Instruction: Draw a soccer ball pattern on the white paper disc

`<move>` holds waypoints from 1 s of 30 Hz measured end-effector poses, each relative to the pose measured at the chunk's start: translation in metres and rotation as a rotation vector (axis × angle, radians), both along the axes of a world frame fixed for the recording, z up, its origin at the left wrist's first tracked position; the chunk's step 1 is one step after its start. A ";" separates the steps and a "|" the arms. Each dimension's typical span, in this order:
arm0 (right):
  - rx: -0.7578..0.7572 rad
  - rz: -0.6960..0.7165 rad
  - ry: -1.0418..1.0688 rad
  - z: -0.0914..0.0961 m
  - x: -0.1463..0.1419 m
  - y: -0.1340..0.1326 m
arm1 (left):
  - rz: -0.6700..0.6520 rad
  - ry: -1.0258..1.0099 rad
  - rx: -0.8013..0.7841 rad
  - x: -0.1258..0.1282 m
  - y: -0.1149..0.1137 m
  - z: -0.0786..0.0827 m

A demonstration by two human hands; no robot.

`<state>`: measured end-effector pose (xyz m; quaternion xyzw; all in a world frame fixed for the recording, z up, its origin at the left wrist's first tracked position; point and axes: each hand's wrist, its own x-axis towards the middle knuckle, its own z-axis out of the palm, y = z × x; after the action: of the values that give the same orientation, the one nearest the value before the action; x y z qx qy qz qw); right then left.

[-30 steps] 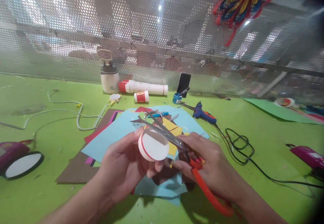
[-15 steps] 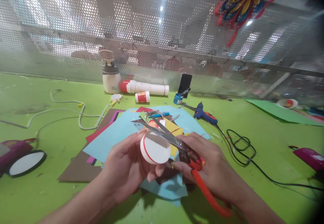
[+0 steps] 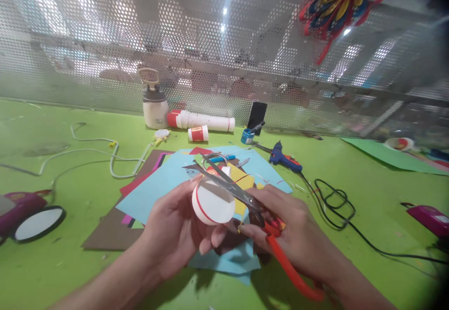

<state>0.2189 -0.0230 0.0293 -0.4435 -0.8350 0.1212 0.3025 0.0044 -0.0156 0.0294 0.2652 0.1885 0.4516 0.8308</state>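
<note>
A round white piece with a red band round its side, like the cut-off bottom of a paper cup (image 3: 214,203), is held by my left hand (image 3: 175,221), thumb at its upper edge and fingers beneath. My right hand (image 3: 291,221) grips red-handled scissors (image 3: 284,258). Their blades are parted and pass over the upper edge of the white piece. A small yellow scrap shows by my right thumb. Beneath both hands lie sheets of light blue paper (image 3: 147,202), a yellow piece (image 3: 242,179) and brown card (image 3: 105,235).
On the green table (image 3: 70,277), a blue glue gun (image 3: 286,158) with a black cord lies right of the papers. Behind stand a spray bottle (image 3: 156,111), stacked paper cups (image 3: 206,122), a small red-and-white cup (image 3: 198,133), a blue jar (image 3: 247,136) and a phone (image 3: 257,117).
My left hand and the white piece have shifted very slightly left and tilted a little. The scissors have barely moved, their blades still parted.
</note>
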 end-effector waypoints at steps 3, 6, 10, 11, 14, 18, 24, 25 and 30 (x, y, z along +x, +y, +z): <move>0.000 0.003 -0.012 0.002 0.000 -0.001 | 0.022 0.011 -0.003 0.000 0.000 0.001; 0.010 0.014 -0.011 0.004 -0.001 -0.001 | 0.021 0.031 -0.023 -0.001 0.000 0.000; 0.026 0.020 0.001 0.002 -0.001 0.000 | 0.000 0.023 -0.057 -0.001 0.000 -0.002; 0.033 0.024 0.006 0.001 -0.001 0.001 | -0.012 0.022 -0.058 -0.001 0.001 -0.002; 0.031 0.030 0.014 0.000 -0.002 0.002 | -0.040 0.029 -0.061 -0.001 0.000 -0.003; 0.029 0.022 0.010 0.001 -0.001 0.001 | -0.056 0.037 -0.073 0.000 0.000 -0.003; 0.015 0.025 -0.004 0.003 -0.001 -0.002 | -0.047 0.019 -0.085 -0.001 0.000 -0.006; 0.024 0.021 -0.006 0.003 -0.001 -0.002 | -0.046 0.021 -0.097 -0.001 0.000 -0.005; 0.035 0.023 -0.011 0.003 -0.002 -0.001 | -0.045 0.035 -0.143 0.000 0.000 -0.002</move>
<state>0.2170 -0.0241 0.0320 -0.4292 -0.8435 0.1075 0.3044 0.0042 -0.0158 0.0270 0.2173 0.2288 0.4133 0.8542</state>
